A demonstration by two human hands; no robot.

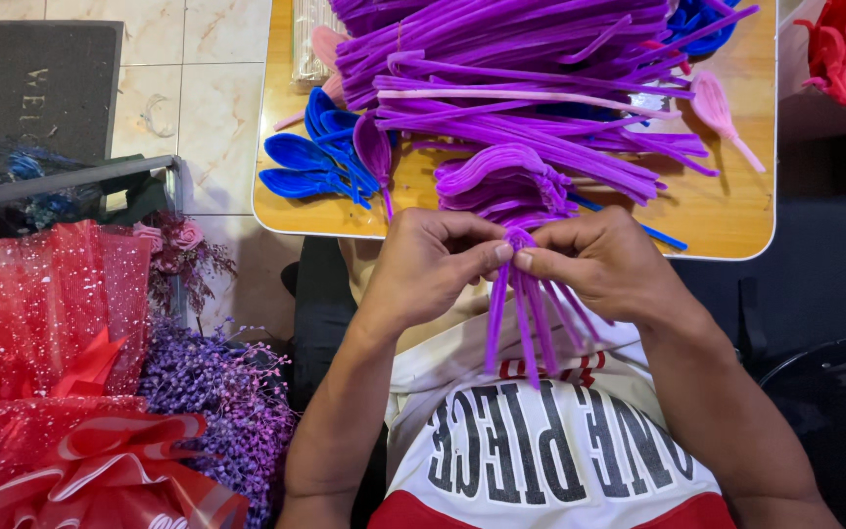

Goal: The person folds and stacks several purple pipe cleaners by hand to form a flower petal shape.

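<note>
Both hands are pinching the same little bundle of purple pipe cleaners point(526, 309), right at the near edge of the wooden surface point(727, 220), held over the lap. Left hand point(430, 263) has its fingers clamped together on the top of the bundle, and the right hand point(594, 260) is doing the same from the other side — thumbs and fingertips meeting just where the stems gather. The loose ends hang down and fan out over the white shirt point(540, 460).

These look super light and fuzzy, so grippy rather than slippery, with a bendy core by the look of it — they'd likely hold whatever kink you put in. Best spot to hold seems to be that gathered top, since the tails just flop.

Behind the hands there's a big heap of purple stems point(521, 88), some blue petal loops point(310, 157), a pink petal point(717, 108). Red wrapped bouquet point(51, 392) sits on the left.
</note>
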